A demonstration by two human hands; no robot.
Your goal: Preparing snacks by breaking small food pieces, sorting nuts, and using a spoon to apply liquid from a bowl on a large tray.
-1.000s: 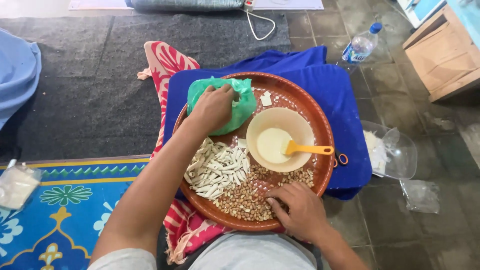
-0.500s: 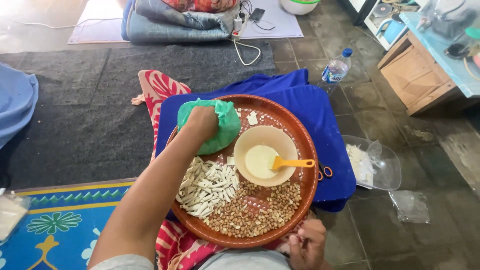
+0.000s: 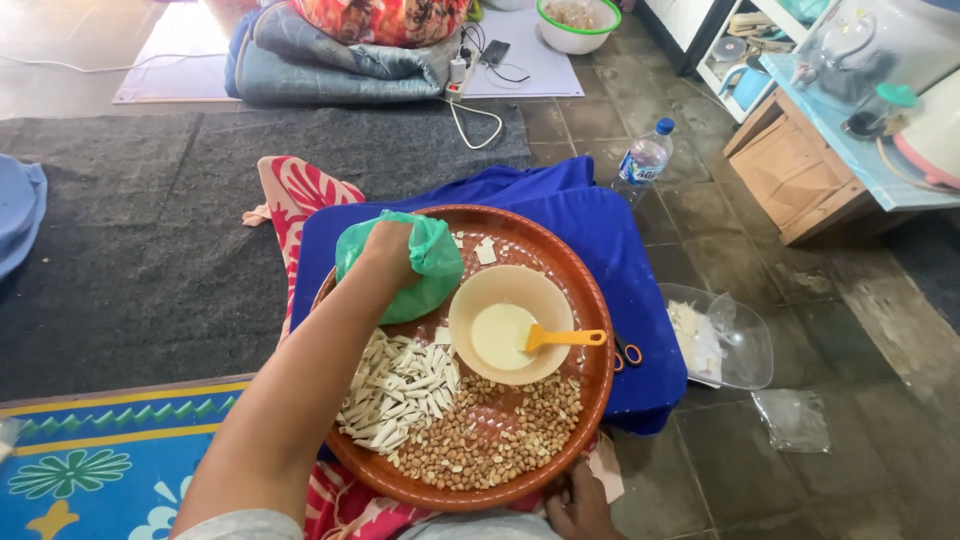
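Left hand (image 3: 385, 250): closed on top of the green bag (image 3: 415, 265), which sits at the far left of the round tray (image 3: 590, 330).
Right hand (image 3: 575, 505): at the tray's near rim, grip impossible to tell.
Bowl (image 3: 480, 300) with yellow spoon (image 3: 560, 338), peanuts (image 3: 500, 440), white strips (image 3: 395, 390).
Step judged: reaching into the bag; lifting out calls for a steady pinch.

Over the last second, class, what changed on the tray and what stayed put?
The right hand left the peanuts and pulled back to the near rim of the tray. The left hand kept its grip on the green bag. The bowl, the spoon and the white pieces stayed as they were.
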